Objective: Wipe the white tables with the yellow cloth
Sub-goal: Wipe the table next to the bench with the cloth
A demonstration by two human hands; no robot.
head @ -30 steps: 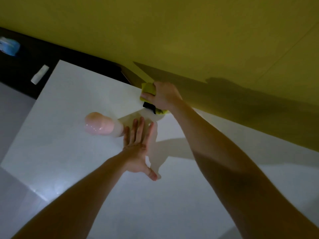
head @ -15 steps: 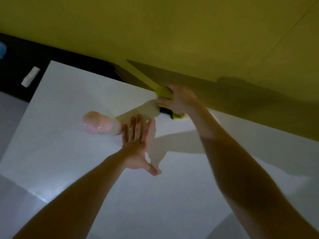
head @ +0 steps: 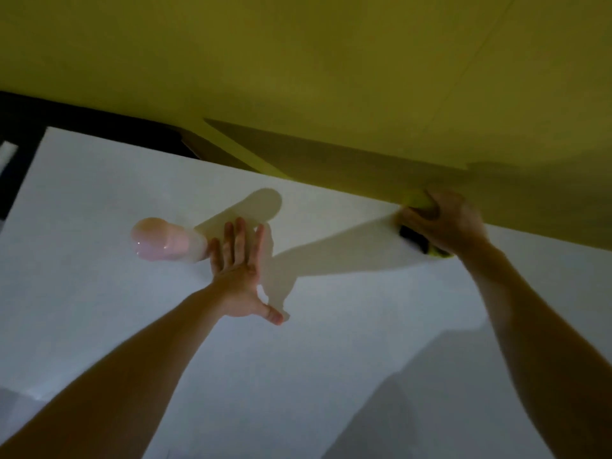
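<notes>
— Where is the bunched yellow cloth?

— At the far edge of the smooth white table, toward its right end, where the table top meets the plain yellow wall. It is down on the surface there, and a dark patch of it shows under the fingers.

— What holds it?

— The right hand. Its fingers are curled round the cloth and grip it, knuckles close against the wall.

— And the other one?

— The left hand lies flat on the table nearer the middle, palm down, fingers straight and spread, thumb stuck out to the side. It holds nothing.

— Anything else on the table?

— A pale pink translucent container with a rounded top, toward the left edge. Its base is just beside the left hand's fingertips; I cannot tell whether they touch. Its shadow falls across the surface toward the far edge.

— Beyond the table?

— A black surface past the far left corner, with a small white object at the frame edge, too cut off to identify.
</notes>
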